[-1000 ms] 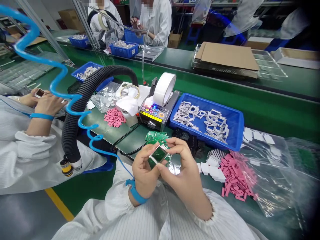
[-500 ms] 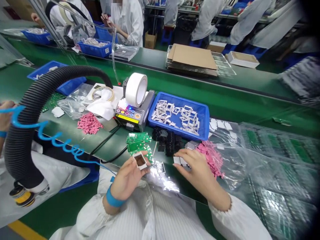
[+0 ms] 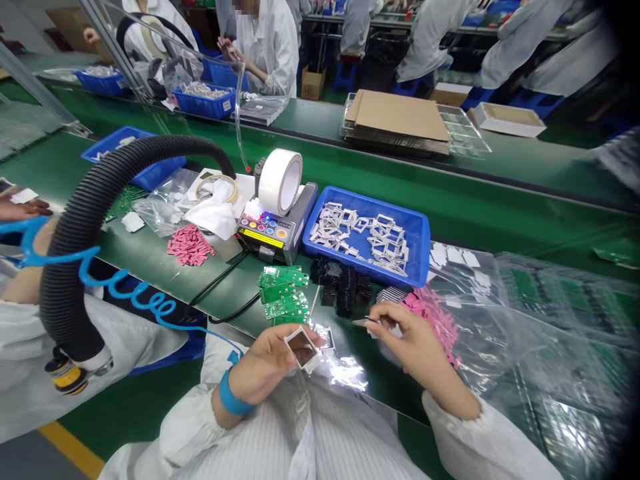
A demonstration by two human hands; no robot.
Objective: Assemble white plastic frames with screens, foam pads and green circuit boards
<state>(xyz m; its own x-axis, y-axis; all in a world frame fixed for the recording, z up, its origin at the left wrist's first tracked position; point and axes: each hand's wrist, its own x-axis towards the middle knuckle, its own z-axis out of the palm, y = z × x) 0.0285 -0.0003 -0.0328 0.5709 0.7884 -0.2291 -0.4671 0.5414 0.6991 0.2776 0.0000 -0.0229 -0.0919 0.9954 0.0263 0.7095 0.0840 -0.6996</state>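
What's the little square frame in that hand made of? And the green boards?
The frame in the left hand looks like thin pale metal, perhaps coated; its crisp edges suggest that, but it's hard to tell. The green boards look like glossy resin circuit board, with small parts soldered on.

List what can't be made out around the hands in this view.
Head view:
- The item pinched by the right hand: too small, and fingers cover most of it.
- The back of the square frame in the left hand: turned away and hidden by that hand.
- The co-worker's hand: cut off by the left edge.
- The black parts: too dark and small to identify.
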